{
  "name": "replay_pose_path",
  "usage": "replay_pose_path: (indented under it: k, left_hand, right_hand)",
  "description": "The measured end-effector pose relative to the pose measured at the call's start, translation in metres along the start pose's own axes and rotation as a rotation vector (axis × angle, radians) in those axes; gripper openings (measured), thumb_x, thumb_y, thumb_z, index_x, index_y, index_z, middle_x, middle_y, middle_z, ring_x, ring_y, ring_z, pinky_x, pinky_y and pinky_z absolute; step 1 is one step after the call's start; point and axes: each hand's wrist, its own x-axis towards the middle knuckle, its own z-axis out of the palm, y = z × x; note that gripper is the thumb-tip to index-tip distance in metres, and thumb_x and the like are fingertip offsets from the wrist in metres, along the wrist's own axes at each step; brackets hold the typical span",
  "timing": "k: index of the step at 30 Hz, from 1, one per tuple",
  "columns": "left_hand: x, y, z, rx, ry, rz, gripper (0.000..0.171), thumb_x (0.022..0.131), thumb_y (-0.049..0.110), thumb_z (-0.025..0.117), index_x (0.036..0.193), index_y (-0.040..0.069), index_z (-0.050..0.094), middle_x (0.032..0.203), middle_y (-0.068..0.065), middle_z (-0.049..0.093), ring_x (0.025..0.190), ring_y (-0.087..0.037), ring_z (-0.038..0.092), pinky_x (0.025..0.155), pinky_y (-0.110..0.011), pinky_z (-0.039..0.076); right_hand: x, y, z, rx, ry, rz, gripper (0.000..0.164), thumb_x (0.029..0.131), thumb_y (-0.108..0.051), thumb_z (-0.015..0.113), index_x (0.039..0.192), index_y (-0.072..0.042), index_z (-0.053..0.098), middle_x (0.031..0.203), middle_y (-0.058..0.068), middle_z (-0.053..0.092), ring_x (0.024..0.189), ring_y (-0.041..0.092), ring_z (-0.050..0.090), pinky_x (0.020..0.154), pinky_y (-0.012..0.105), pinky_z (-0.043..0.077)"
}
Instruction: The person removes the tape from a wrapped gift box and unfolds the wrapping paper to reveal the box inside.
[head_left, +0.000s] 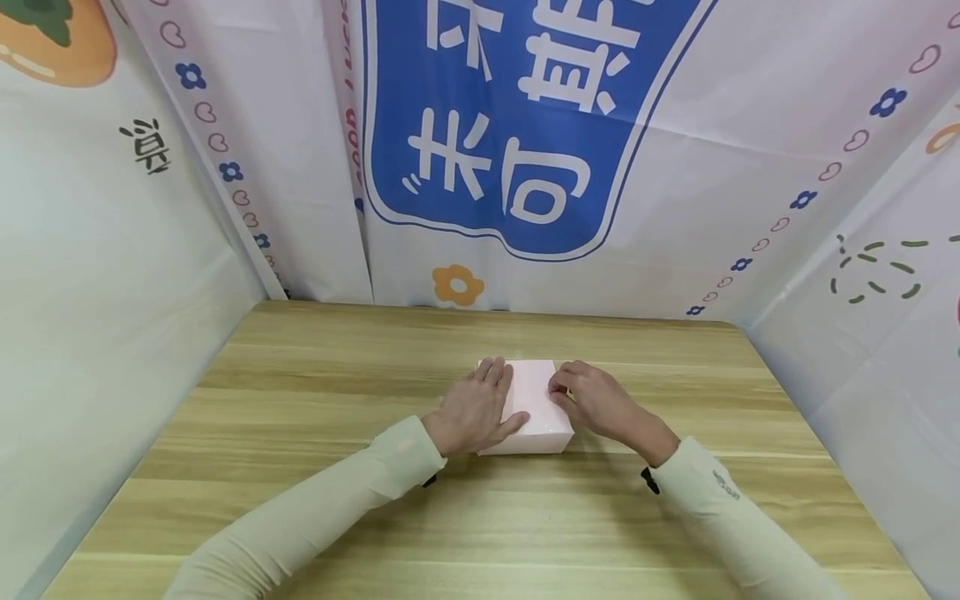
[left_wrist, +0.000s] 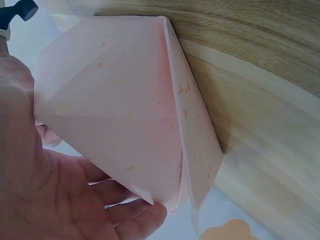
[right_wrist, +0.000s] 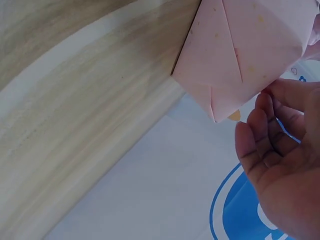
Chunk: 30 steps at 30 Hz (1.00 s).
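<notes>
A small box-shaped parcel (head_left: 536,404) in pale pink paper lies on the wooden table. The left wrist view shows gold flecks on its pink wrapping paper (left_wrist: 115,85) and folded flaps on the end. My left hand (head_left: 474,408) rests on the left part of the top, fingers extended and thumb spread. At the right upper edge, my right hand (head_left: 600,404) has its fingers bent and pinches the paper with thumb and fingertip. From the right wrist, another folded end (right_wrist: 220,60) shows a triangular flap and slanting creases.
The wood-grain table (head_left: 337,517) reaches back to a printed cloth wall (head_left: 645,275) with a blue sign. More white cloth hangs at the left (head_left: 112,275) and right (head_left: 885,350). A dark strap part (head_left: 651,481) shows at the right cuff.
</notes>
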Motion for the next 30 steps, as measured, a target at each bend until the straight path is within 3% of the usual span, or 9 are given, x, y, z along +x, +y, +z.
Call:
replay_pose_path:
  k: [7, 12, 18, 30]
  left_hand:
    - [0.0, -0.001, 0.0, -0.013, -0.002, 0.0, 0.082, 0.101, 0.063, 0.026, 0.149, -0.002, 0.037, 0.154, -0.02, 0.04, 0.14, -0.031, 0.044, 0.111, -0.037, 0.042]
    - [-0.001, -0.002, 0.0, -0.026, -0.015, -0.002, 0.082, 0.101, 0.063, 0.027, 0.15, -0.002, 0.036, 0.155, -0.02, 0.038, 0.141, -0.031, 0.043, 0.112, -0.037, 0.041]
    - [0.0, -0.001, 0.001, -0.024, -0.007, -0.002, 0.083, 0.1, 0.064, 0.026, 0.15, -0.001, 0.036, 0.154, -0.019, 0.039, 0.14, -0.03, 0.044, 0.112, -0.036, 0.042]
    - [0.0, -0.001, 0.001, -0.013, 0.0, -0.003, 0.082, 0.101, 0.064, 0.025, 0.15, -0.001, 0.037, 0.154, -0.019, 0.04, 0.14, -0.03, 0.044, 0.112, -0.037, 0.042]
  right_hand:
    - [0.0, 0.004, 0.001, 0.097, -0.088, 0.022, 0.004, 0.095, -0.007, 0.063, 0.097, -0.01, 0.066, 0.092, -0.001, 0.06, 0.08, 0.01, 0.054, 0.07, 0.026, 0.051]
    - [-0.004, 0.004, 0.008, 0.117, 0.001, 0.042, 0.01, 0.094, -0.01, 0.066, 0.102, -0.01, 0.071, 0.097, 0.0, 0.065, 0.087, 0.011, 0.061, 0.075, 0.029, 0.055]
    - [-0.006, 0.004, 0.009, 0.121, 0.072, 0.01, 0.006, 0.09, -0.007, 0.071, 0.092, -0.012, 0.072, 0.091, -0.001, 0.066, 0.083, 0.01, 0.06, 0.071, 0.026, 0.054]
    - [0.002, 0.008, 0.0, 0.168, -0.085, 0.012, 0.005, 0.096, -0.01, 0.063, 0.094, -0.011, 0.067, 0.09, -0.002, 0.06, 0.08, 0.01, 0.053, 0.069, 0.024, 0.049]
